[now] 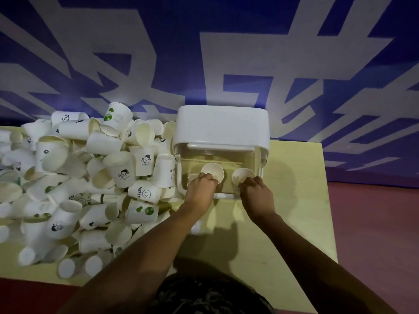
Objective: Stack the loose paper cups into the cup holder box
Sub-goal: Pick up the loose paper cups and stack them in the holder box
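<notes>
Head view: I read the cup holder box (221, 132) at 12 o'clock from my hands, standing on the yellow bench (294, 200) with its white top raised and its clear body facing me. My left hand (200, 189) pinches the rim of one paper cup (213, 171), mouth toward me. My right hand (256, 190) pinches a second paper cup (242, 175) just beside it at 3 o'clock. Both cups sit at the clear front of the box; whether they are fully inside I cannot tell. The loose pile of cups (90, 177) lies at 9 o'clock, touching the box.

Step in hand, as I judge it: seating two cups. Next move: release both, then reach to 9 o'clock for more, nesting each mouth-aligned.
</notes>
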### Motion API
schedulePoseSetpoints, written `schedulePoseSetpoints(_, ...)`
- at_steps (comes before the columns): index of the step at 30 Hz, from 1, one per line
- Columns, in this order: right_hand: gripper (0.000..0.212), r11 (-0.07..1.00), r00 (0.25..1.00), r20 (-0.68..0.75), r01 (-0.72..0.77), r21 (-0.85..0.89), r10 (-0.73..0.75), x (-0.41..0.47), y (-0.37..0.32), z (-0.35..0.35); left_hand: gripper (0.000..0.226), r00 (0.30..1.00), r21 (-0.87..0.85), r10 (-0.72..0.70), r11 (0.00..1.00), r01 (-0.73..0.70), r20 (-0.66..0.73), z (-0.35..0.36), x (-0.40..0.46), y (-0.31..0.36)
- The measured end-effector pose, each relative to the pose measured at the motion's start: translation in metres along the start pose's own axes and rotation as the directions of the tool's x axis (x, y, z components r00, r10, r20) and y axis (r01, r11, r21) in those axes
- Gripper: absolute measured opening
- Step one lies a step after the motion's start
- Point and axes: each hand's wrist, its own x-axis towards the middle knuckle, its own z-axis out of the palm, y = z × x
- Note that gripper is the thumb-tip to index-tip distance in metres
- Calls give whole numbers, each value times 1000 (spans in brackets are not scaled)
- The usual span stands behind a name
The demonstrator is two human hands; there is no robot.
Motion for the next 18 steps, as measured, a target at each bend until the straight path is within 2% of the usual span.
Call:
schedulePoseSetpoints(7, 28, 999, 994, -102, 45, 8, -44, -13, -7, 3, 28, 977, -228, -82, 973, 36, -195, 14, -32, -11)
schedulePoseSetpoints(9, 26, 994, 984, -160, 86, 64, -75, -19, -16, 1, 24, 956, -264, -147, 961, 78, -254, 14, -54, -18)
schedulePoseSetpoints(11, 23, 973, 972, -194, 165, 164, -132, -24, -30, 1, 21, 922, -290, -281, 936, 202, -266, 13, -78, -31)
schedulePoseSetpoints(14, 18, 929, 961, -110, 275, 249, -255, -30, -56, 4, 18, 825, -268, -480, 872, 410, -298, 14, -109, -54)
schedulePoseSetpoints(18, 28, 906, 915, 87, 370, 205, -394, -33, -91, 20, 32, 693, -288, -617, 787, 546, -372, 20, -141, -84)
